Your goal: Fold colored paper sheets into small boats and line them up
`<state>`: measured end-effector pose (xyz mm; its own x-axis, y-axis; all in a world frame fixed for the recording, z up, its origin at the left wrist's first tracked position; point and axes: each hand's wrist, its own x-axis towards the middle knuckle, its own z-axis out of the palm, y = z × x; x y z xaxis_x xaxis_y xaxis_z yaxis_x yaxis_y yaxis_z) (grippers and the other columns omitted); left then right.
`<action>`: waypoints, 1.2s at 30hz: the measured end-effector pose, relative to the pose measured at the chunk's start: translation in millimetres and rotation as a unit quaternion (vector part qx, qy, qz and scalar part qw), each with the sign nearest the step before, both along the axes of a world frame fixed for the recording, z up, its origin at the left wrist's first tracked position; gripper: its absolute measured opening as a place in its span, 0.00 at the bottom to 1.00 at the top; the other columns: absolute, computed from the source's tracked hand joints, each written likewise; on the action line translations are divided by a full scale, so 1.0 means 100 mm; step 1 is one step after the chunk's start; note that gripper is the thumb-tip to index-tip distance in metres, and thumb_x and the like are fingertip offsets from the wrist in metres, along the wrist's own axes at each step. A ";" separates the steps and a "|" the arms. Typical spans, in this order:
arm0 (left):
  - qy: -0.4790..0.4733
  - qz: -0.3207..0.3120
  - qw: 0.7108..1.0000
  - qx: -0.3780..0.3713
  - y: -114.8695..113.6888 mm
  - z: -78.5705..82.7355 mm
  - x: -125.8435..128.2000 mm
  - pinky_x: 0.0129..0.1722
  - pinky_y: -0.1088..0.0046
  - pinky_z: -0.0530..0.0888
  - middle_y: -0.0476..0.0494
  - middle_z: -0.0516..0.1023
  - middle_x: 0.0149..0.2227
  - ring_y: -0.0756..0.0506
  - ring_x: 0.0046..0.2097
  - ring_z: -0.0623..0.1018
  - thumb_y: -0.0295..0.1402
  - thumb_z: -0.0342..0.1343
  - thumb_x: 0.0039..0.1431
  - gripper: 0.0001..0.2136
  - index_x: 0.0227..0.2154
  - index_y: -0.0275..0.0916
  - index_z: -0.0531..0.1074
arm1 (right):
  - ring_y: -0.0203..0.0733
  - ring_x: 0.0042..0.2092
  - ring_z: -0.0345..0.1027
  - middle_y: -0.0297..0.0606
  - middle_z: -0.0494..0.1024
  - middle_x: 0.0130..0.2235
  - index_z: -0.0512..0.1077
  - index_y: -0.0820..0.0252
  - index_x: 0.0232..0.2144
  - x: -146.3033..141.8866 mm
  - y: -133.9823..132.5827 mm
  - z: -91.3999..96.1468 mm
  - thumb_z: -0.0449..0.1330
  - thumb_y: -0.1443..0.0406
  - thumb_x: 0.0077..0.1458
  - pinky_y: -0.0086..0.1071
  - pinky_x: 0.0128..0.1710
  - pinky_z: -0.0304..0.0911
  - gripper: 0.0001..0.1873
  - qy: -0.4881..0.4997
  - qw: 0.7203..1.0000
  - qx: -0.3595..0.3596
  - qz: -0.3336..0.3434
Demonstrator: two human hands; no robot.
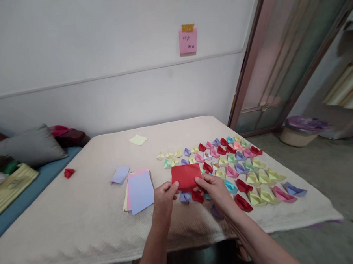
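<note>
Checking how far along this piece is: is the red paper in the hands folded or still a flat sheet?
Folded once at most: the red paper is a plain rectangle pinched between left hand and right hand. Layers cannot be told.

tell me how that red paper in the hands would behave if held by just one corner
The red paper is a thin folded sheet, pinched at its lower corners by the left hand and right hand, so it is probably very light. Held by one corner it would likely droop. It looks easy to crease, like the folded paper boats on the table.
</note>
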<state>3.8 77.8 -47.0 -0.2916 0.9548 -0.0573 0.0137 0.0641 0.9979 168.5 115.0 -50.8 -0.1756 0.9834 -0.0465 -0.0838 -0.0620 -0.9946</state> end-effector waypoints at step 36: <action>-0.103 0.039 0.991 0.074 -0.16 -0.02 0.24 0.32 0.77 0.66 0.50 0.74 0.28 0.51 0.30 0.70 0.32 0.58 0.49 0.06 0.31 0.36 0.73 | 0.37 0.22 0.60 0.28 0.66 0.19 0.66 0.59 0.48 -0.16 -0.14 0.13 0.61 0.59 0.47 0.29 0.21 0.56 0.25 0.028 0.995 0.060 -0.071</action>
